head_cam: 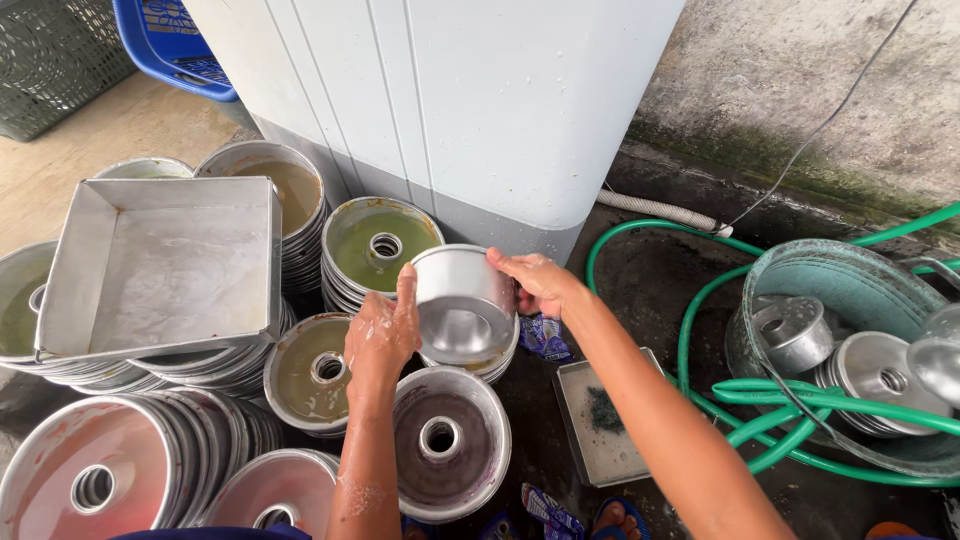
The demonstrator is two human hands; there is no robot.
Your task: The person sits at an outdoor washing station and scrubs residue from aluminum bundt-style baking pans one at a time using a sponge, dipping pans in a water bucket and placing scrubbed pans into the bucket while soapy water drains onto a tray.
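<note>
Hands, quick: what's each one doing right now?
Left hand: closed on the near rim of the round pan, wet.
Right hand: closed on the same pan's far rim.

Stacks of round ring moulds (450,440) are crowding the wet floor to the left, with a square tray (165,265) lying tilted across them. A white appliance (470,100) is walling off the far side. To the right, a green hose (700,330) is looping around a basin (850,290), leaving open floor only around the small flat tray (600,420).
</note>
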